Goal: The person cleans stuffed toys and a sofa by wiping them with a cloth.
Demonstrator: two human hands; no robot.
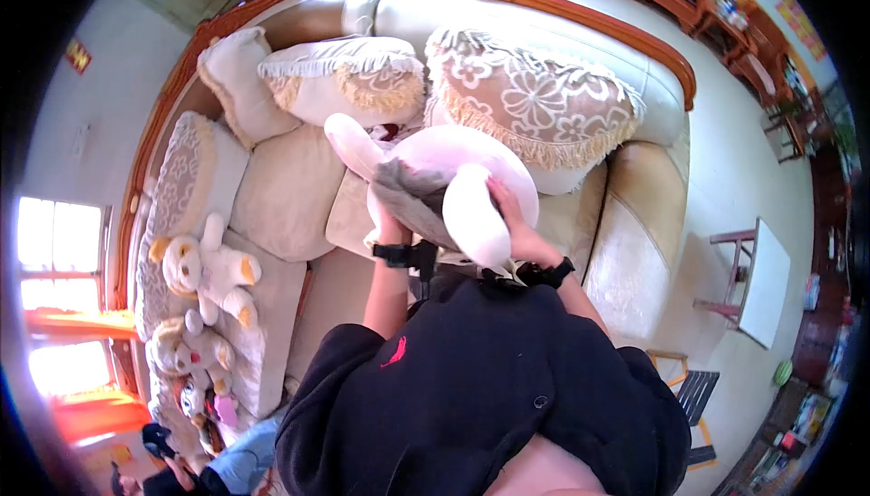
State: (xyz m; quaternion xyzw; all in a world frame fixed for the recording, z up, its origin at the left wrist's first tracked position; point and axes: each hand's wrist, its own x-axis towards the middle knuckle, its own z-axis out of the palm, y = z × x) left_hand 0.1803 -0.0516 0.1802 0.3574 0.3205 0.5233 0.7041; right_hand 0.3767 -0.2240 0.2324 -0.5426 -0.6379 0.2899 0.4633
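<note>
A large pink and white plush toy with a grey furry part is held in front of my chest, above the sofa seat. My left hand is at its left side, partly covered by the grey fur, and its fingers are hidden. On the right, my right hand presses against the toy beside a rounded white limb, its fingers bent around the edge. Black bands circle both wrists.
Fringed cushions line the sofa back. Several plush toys lie on the left seat. Another person is at the lower left. A small table and a black slatted item stand at right.
</note>
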